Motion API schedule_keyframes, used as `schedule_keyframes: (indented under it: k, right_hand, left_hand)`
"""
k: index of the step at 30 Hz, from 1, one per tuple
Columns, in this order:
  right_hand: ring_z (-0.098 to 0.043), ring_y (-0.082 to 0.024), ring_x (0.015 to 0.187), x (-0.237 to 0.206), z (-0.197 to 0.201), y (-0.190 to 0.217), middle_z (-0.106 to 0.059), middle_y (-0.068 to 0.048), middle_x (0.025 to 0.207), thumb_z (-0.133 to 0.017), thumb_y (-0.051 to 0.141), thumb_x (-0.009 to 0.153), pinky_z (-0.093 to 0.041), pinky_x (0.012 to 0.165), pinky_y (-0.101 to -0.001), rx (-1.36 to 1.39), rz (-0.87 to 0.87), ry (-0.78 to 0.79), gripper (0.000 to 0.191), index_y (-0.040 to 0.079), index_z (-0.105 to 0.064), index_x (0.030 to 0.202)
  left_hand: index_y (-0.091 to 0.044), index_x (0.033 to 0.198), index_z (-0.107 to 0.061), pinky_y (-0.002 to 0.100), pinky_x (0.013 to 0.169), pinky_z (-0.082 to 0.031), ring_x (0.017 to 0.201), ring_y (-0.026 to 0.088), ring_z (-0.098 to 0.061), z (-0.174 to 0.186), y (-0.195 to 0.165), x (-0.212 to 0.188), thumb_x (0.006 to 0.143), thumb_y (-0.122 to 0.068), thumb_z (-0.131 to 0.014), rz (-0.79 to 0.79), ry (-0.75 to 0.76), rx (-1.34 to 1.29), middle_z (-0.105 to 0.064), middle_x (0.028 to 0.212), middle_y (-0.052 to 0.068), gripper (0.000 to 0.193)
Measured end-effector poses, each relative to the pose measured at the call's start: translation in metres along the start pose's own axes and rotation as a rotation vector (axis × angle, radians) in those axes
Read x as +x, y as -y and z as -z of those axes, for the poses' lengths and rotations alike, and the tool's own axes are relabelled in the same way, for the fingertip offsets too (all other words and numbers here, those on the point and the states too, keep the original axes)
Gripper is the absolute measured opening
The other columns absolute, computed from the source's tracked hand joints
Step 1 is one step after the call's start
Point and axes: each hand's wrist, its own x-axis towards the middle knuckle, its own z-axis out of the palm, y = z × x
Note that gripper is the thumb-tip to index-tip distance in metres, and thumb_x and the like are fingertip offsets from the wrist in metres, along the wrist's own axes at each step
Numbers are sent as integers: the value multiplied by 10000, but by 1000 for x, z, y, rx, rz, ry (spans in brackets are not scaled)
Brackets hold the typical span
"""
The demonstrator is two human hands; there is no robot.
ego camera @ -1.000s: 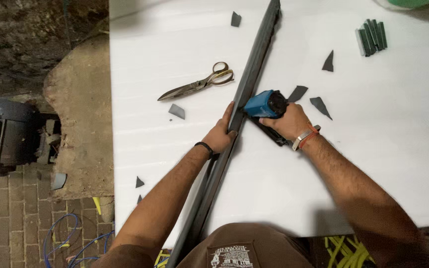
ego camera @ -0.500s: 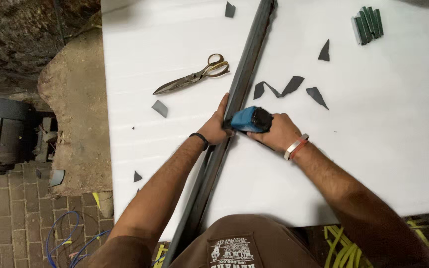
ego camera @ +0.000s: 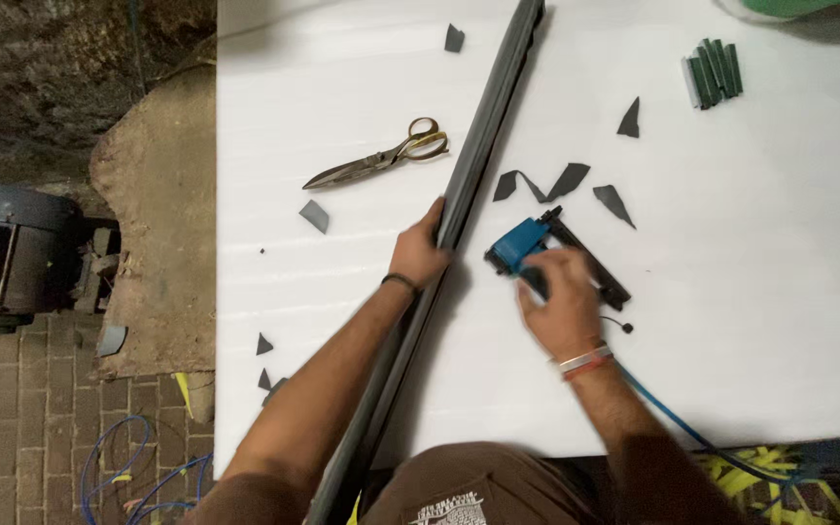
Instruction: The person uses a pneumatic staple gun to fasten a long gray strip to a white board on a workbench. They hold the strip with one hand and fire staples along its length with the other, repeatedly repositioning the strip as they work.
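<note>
Two hands at work on a white table. Left hand grips the edge of a long grey strip lying diagonally across the surface, fingers curled over it. Right hand rests on a blue pneumatic stapler just right of the strip; motion blur, so I cannot tell whether the fingers are closed round it. Risk: stapler nose sits near the left fingers, and a misfire could catch them; the blue air hose trailing off the table edge could snag. Scissors left of strip. Green staple sticks at top right; no labels legible.
</note>
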Motion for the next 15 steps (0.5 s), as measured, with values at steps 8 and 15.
schedule_keyframes:
  k: [8,15]
  right_hand:
    - [-646,-207,778,18,-118,18,-658,-90,953,-660,375,1006,-583,683,-389,1423,-1209,408,319,68,-638,1089]
    - [-649,-188,850,20,-138,29,-663,-69,1011,-604,364,1008,-516,682,-347,1419,-1210,185,258,133,-649,1114]
  left_hand:
    - [-63,1623,-217,384,1207,-316,1500,361,-391,-12,6,-3,1048,-347,-558,-218,40,-301,-369,1622,260,726]
    - [-94,1646,-74,402,1258,-178,1577,325,-181,17,46,-128,1047,-422,-424,-31,279,-391,-194,1693,200,767]
